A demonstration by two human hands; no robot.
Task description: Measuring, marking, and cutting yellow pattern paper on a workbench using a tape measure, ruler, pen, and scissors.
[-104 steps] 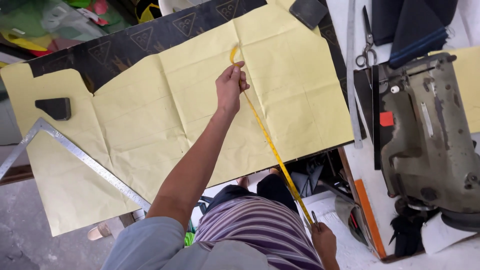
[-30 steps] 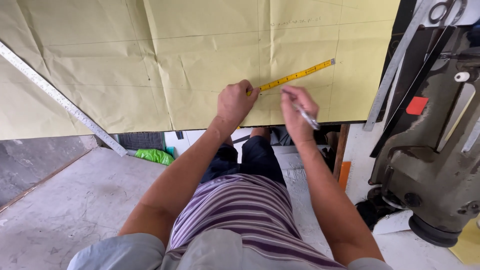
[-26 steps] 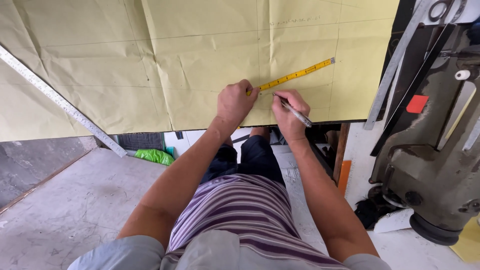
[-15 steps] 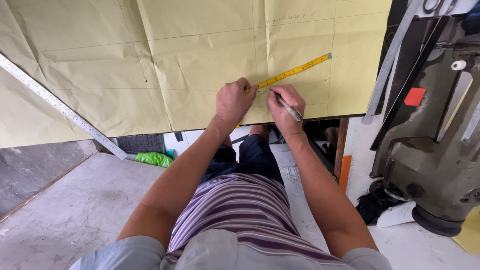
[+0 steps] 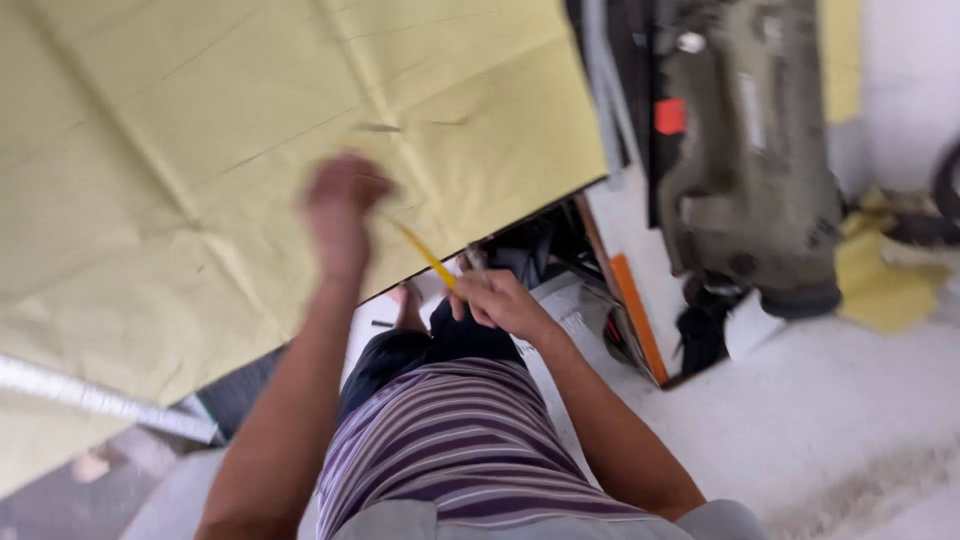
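Observation:
A large creased sheet of yellow pattern paper (image 5: 250,150) covers the table. My left hand (image 5: 340,210), blurred by motion, is raised over the paper and grips one end of a yellow measuring tape (image 5: 425,255). The tape runs down and right to my right hand (image 5: 495,300), which sits just past the paper's near edge. That hand pinches the tape and also holds a thin pen, its tip sticking up near the fingers.
A grey-green sewing machine (image 5: 745,170) with a red patch lies on the table to the right. A long metal ruler (image 5: 100,400) lies along the paper's lower left. Pale floor and an orange-edged board (image 5: 635,315) show below the table.
The tape has been lifted off the paper. My left hand rose over the sheet and my right hand drew back past its edge. The view swung right and blurred.

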